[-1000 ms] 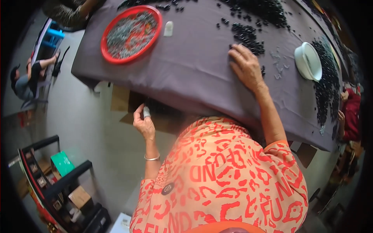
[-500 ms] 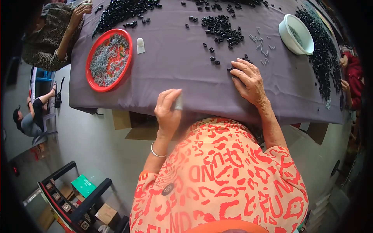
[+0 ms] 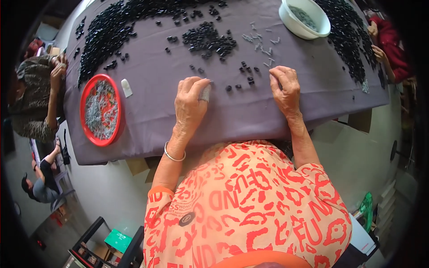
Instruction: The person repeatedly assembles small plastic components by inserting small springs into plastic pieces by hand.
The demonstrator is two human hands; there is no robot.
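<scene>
The left hand (image 3: pixel 191 103) lies knuckles-up on the purple cloth-covered table (image 3: pixel 152 71), fingers curled, a small pale grey piece (image 3: pixel 205 93) pinched at the forefinger. At its 3 o'clock the right hand (image 3: pixel 285 88) rests palm-down, fingers bent loosely; whether it grips anything cannot be told. Between them, towards 12 o'clock, lie scattered small black plastic parts (image 3: pixel 244 75) and a denser black heap (image 3: pixel 209 39). A round red tray of grey metal bits (image 3: pixel 99 110) sits at 9 o'clock; a white bowl (image 3: pixel 304 18) stands at 1 o'clock.
</scene>
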